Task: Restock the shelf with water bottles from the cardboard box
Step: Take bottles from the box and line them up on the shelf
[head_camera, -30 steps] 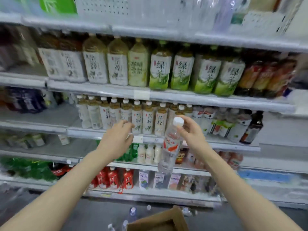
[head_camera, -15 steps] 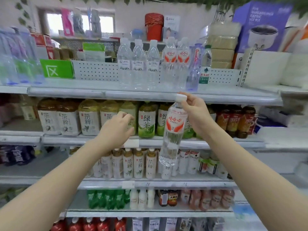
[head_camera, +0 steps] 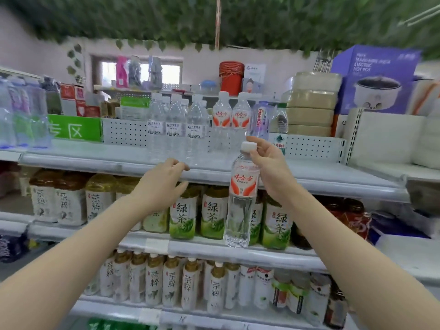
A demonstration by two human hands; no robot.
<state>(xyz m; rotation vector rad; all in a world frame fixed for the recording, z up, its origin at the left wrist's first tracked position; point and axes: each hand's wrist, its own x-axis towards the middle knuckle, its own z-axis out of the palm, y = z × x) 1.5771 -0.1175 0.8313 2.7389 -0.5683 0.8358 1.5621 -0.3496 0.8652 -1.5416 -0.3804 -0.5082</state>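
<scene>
Water bottle (head_camera: 242, 198), red-and-white label, hangs upright from the right hand (head_camera: 269, 167), which pinches it at the white cap (head_camera: 248, 146) and neck with fingers curled round. Its cap stands just above the front lip of the top shelf (head_camera: 321, 177). The body still dangles below that lip, in front of the green tea bottles (head_camera: 212, 215).

From the head view, a second ago the bottle was down in front of the lower rows, with a corner of the cardboard box at the bottom edge. Since then it has been carried up, the gaze has lifted with it, and the box has dropped out of sight. To my eye the carry is nearly done. What's left is to lift the base over the lip and stand it by the two matching bottles (head_camera: 232, 115) at the back.

The left hand (head_camera: 162, 184) holds nothing. Its fingers are loosely bent and apart, and it has risen alongside to the shelf's front edge.

I can't tell whether those fingertips touch the lip or hover just off it. The clear bottles on the shelf blur into one another, so their rows are hard to count. How many bottles remain in the box can't be seen.
</scene>
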